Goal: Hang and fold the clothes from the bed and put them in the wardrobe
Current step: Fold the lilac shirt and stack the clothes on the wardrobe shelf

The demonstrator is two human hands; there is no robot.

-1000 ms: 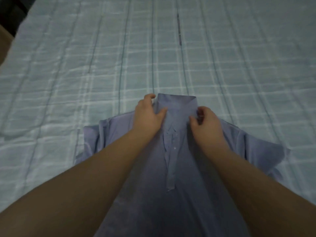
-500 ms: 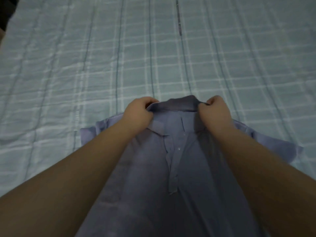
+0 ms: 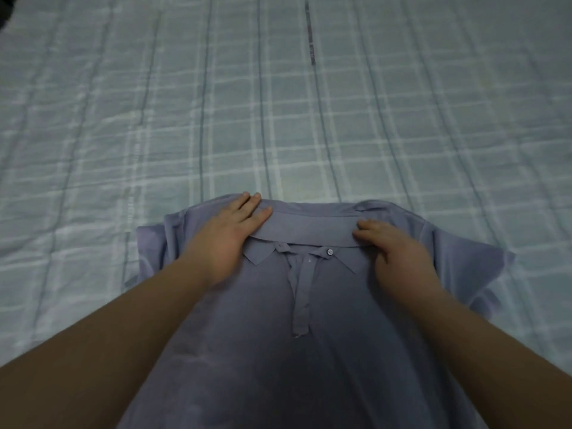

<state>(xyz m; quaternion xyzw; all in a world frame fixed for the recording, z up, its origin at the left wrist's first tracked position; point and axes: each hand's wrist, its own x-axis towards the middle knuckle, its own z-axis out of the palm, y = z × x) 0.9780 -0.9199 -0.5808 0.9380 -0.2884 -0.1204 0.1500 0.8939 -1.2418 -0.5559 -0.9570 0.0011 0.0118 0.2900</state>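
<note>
A lavender-blue collared shirt (image 3: 309, 351) lies front up on the bed, its collar (image 3: 309, 230) folded down flat and its button placket open. My left hand (image 3: 229, 233) rests flat on the left shoulder beside the collar, fingers straight. On the right end of the collar lies my right hand (image 3: 393, 252), its fingers slightly bent and pressing the cloth. Both short sleeves spread out to the sides.
The bed is covered by a pale green plaid quilt (image 3: 278, 103) that fills the view beyond the shirt. A dark edge shows at the top left corner (image 3: 4, 7).
Both hands have let go of the raised collar, which now lies folded down flat. The hands have moved outward and press on the shirt's shoulders.
</note>
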